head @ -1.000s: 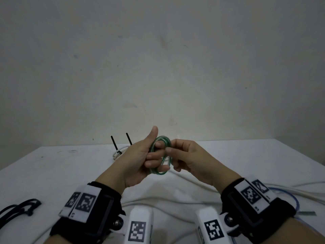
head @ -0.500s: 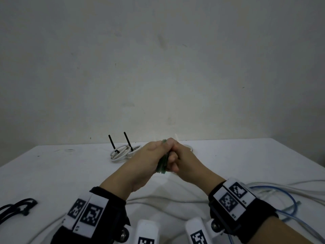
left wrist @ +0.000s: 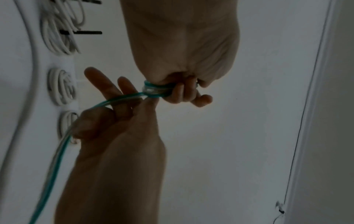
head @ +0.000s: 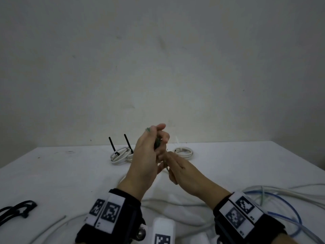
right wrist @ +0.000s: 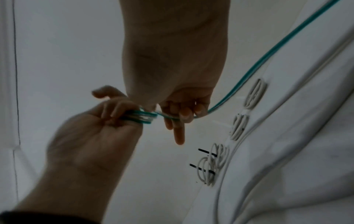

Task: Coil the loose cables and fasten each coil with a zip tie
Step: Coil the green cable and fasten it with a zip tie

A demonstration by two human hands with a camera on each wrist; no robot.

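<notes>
1. Green cable point(left wrist: 153, 91) mid-coil: small loop bundle is held in the air above the table point(head: 52, 173), gripped by curled left hand point(head: 146, 155) fingers.
2. Right hand point(head: 186, 175) pinches the free strand point(right wrist: 249, 72), feeding it.
3. Next, likely: wrap the remaining length evenly, keep tension, then a zip tie.
4. Cable thin, glossy, springy; white tied coils point(head: 121, 154) lie behind.

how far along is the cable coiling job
Done: white coils with black zip ties and another lie at the table's far side. In hand: left hand grips the green coil; right hand feeds its tail. Left: blue cable, white cables.
</notes>
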